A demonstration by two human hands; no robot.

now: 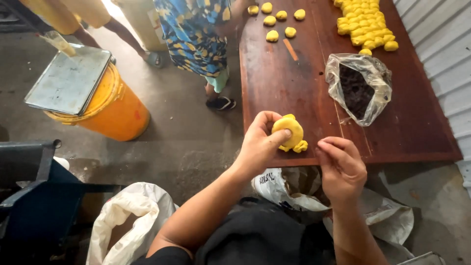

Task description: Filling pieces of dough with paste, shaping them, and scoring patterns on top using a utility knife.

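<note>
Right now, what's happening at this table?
A person's left hand holds a flattened yellow dough disc at the edge of a wooden table. The right hand is beside it, fingers curled, holding nothing visible. A plastic bag of dark filling and dough balls lie on the table.

Soft matt yellow dough disc (288, 130) between the left fingers (274, 140), worn reddish wooden tabletop (294, 83) beyond them, crinkled glossy clear plastic bag (358, 88) farther off, dull metal tray (68, 81)
</note>
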